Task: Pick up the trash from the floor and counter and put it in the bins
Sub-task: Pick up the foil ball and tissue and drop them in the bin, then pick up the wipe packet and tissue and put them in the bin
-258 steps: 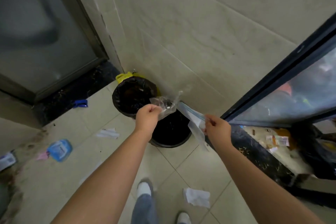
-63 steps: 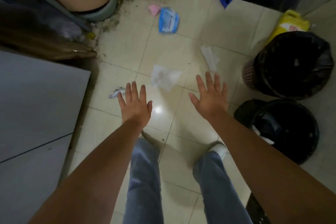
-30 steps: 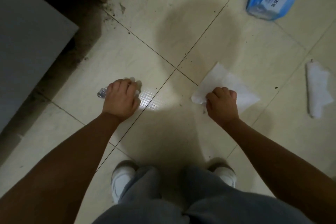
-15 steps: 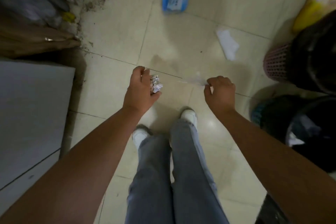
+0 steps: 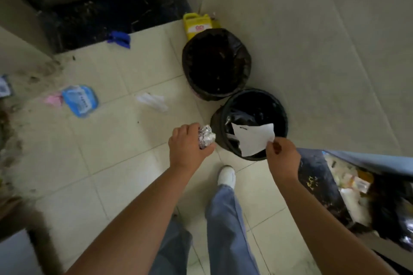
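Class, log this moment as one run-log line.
left hand: holds foil ball beside near bin | right hand: holds white paper over near bin | floor: litter remains

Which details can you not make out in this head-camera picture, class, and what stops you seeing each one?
- Far bin: contents lost in the dark liner.
- Near bin: part of the inside is covered by the white paper in the right hand.
- Foil ball: the left hand hides its far side.
- Blue packet: print blurred, too small.
- Yellow jug: lower part behind the far bin.
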{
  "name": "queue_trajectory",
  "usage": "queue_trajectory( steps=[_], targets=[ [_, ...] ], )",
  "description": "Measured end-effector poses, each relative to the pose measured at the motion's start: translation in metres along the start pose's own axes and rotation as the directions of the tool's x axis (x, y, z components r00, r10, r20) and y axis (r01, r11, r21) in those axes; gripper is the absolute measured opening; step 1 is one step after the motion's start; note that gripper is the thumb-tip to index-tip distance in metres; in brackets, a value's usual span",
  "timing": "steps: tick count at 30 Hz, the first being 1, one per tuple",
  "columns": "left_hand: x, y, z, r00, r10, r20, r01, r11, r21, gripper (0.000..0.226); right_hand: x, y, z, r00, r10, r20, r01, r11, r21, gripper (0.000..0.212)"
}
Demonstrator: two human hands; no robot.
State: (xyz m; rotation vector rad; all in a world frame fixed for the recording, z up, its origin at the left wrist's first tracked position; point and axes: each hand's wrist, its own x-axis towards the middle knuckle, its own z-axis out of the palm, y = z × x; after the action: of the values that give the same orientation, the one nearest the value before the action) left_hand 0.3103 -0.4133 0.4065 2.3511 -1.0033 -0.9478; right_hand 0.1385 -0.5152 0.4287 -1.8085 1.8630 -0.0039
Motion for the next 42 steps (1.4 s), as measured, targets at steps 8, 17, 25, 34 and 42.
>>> queue_trajectory(
  steps=[8, 17, 25, 34, 42],
  targets=[
    [0.086, 0.080, 0.126, 0.971, -0.024, 0.238, 0.064, 0.985, -0.163, 0.055, 0.109, 0.091, 0.002, 0.971, 0.194, 0.141, -0.206, 0.975, 0.080, 0.026],
    [0.118, 0.097, 0.163, 0.898, -0.176, 0.404, 0.038, 0.944, 0.327, 0.053, 0.192, 0.103, 0.022, 0.964, 0.161, 0.214, -0.177, 0.982, 0.059, 0.025],
    [0.126, 0.081, 0.097, 0.921, -0.190, 0.340, -0.066, 0.784, 0.617, 0.053, 0.192, 0.083, 0.046, 0.693, 0.230, 0.683, -0.074, 0.965, -0.250, 0.051],
    [0.122, 0.010, 0.012, 0.940, -0.278, 0.197, 0.061, 0.706, 0.705, 0.060, 0.134, -0.029, 0.073, 0.765, -0.101, 0.637, 0.401, 0.847, -0.348, 0.056],
    [0.140, -0.133, -0.115, 0.941, -0.301, 0.157, 0.128, 0.743, 0.657, 0.064, 0.061, -0.203, 0.164, 0.780, -0.244, 0.576, 0.514, 0.775, -0.368, 0.059]
  ],
)
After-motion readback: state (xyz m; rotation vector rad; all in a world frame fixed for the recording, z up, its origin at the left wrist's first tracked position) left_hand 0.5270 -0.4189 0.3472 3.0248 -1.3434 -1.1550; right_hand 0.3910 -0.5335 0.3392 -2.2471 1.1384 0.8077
